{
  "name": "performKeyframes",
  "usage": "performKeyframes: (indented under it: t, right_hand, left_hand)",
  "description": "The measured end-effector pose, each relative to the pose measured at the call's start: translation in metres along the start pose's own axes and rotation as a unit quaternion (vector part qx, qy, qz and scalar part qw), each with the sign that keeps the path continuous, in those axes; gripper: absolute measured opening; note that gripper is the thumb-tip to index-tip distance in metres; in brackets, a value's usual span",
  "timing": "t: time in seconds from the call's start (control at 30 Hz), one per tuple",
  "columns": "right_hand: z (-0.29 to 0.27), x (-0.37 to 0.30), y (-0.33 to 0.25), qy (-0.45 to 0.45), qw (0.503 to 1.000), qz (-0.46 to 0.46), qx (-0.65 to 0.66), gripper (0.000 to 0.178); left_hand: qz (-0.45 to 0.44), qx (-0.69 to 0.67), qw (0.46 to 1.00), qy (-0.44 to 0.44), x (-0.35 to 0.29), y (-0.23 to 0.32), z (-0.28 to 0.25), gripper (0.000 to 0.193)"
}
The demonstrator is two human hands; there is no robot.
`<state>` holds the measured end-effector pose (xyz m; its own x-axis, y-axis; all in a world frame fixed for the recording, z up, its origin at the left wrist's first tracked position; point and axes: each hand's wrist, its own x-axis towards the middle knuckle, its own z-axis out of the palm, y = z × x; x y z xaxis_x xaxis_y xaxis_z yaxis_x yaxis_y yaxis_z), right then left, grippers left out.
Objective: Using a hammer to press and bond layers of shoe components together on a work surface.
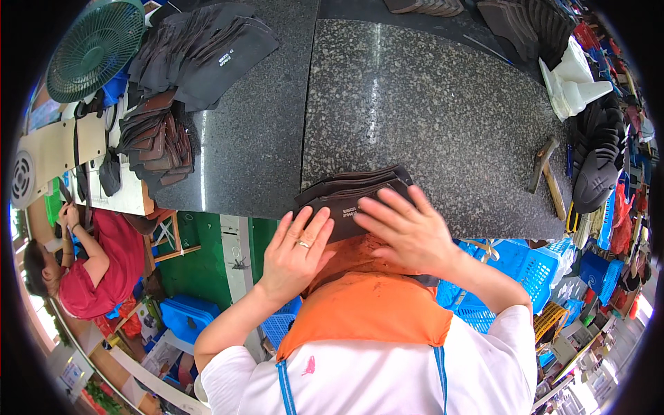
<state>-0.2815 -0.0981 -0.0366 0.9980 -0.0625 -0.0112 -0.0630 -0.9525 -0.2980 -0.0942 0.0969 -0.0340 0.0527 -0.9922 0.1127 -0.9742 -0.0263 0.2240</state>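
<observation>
On a speckled stone bench (429, 104), dark overlapping pieces (346, 200) are set at the near edge beneath the left hand (289, 256) and right hand (409, 227), both spread, probably for easy reach.

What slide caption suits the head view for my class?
Both hands over layered dark cut pieces at the near edge of a speckled stone tabletop, a hammer at right.

Working remotely, I look down through a head-worn fisheye, close above the left hand (294, 252) and right hand (409, 232), its curved view spanning the speckled worktop (429, 104) beyond them and the orange apron (370, 318) on their near side.
</observation>
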Motion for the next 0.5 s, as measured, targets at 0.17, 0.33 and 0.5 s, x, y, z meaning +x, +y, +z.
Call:
performKeyframes:
  t: [0.17,0.33,0.5]
  right_hand:
    - [-0.031,-0.021,0.038,0.002,0.996,0.092,-0.023,0.059]
    - [-0.041,0.046,0.037,0.178,0.972,0.068,0.133,0.033]
    - [-0.031,0.091,0.026,0.108,0.985,-0.020,0.135,0.032]
  left_hand:
    - [-0.050,-0.079,0.995,0.030,0.007,-0.001,-0.011,0.053]
    - [-0.138,-0.073,0.981,0.116,0.042,0.000,-0.006,0.049]
    - [-0.170,-0.110,0.970,0.138,0.040,0.002,0.002,0.043]
